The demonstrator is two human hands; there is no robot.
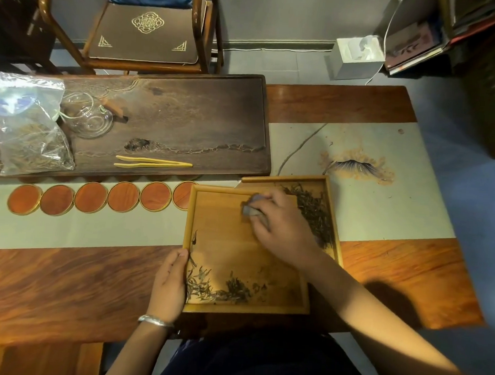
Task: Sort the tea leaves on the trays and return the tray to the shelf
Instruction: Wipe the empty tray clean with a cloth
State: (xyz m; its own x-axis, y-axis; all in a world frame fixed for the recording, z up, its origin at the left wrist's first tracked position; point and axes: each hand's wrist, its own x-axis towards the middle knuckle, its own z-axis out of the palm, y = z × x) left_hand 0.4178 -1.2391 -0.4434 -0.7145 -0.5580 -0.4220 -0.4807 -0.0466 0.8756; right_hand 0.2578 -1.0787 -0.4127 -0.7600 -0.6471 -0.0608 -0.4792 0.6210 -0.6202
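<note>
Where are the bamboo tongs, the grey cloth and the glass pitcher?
bamboo tongs (153, 163), head view, middle of the two arms
grey cloth (252, 208), head view, bunched part under the fingers
glass pitcher (86, 118), head view, its clear body

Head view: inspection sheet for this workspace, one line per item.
Surface: wooden table with a pale runner.
Job's things: near tray overlaps far tray; tea leaves gathered at near tray's front left, darker leaves in far tray.
Clutter: dark tea board, tongs, glass pot, plastic bag, row of round coasters.
Hands: left hand grips near tray's left rim; right hand holds a grey cloth on the tray.
Cables: white cable by the tissue box.
Surroundings: chair, stacked books.
</note>
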